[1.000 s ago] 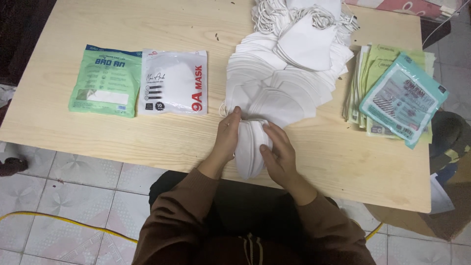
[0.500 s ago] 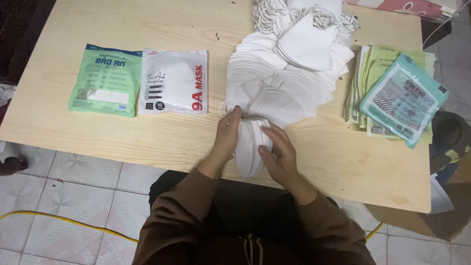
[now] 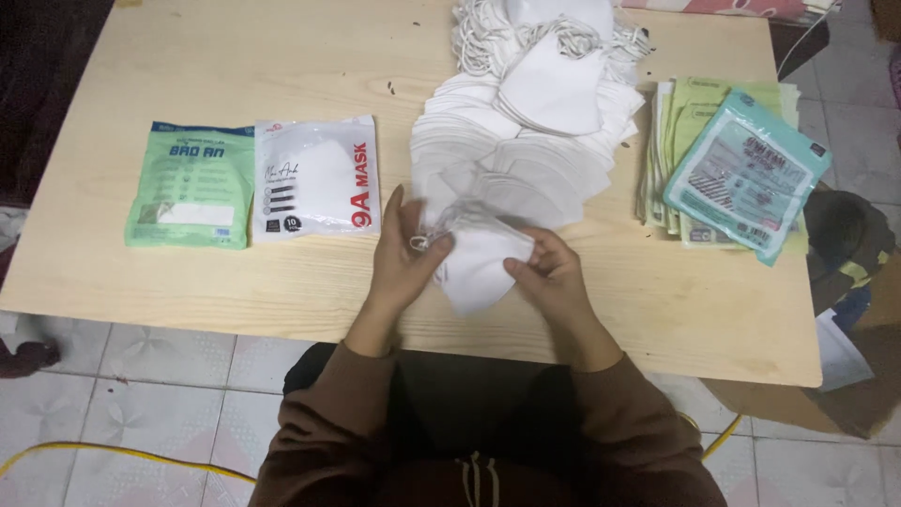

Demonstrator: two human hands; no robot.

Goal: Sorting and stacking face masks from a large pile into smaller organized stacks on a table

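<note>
1. A small stack of folded white face masks [image 3: 479, 268] is held just above the near edge of the light wooden table [image 3: 235, 56], between the two hands and in front of the person's body.
2. The left hand [image 3: 404, 258] is closed on the left end of the stack, with thumb and fingers pinched where the thin ear loops gather; the loops themselves are too blurred for their lie to be told.
3. The right hand [image 3: 554, 277] is curled round the right edge, the stack being pinched between thumb and fingertips.
4. The masks are judged to be very light, soft and easily creased, so little force is called for; a firm squeeze would likely crumple the folded cloth.
5. A loose stack of smooth layers is likely to fan out or slide, so it is best gripped at both ends, as seen here, or along the folded spine.
6. The elastic loops are judged to snag readily and would be better gathered with the stack than pulled.
7. Behind the hands a large heap of loose white masks [image 3: 526, 141] is spread. To the left lie a green packet [image 3: 192, 183] and a white packet [image 3: 314, 178]; to the right, a pile of flat green and teal pouches [image 3: 741, 169].
</note>
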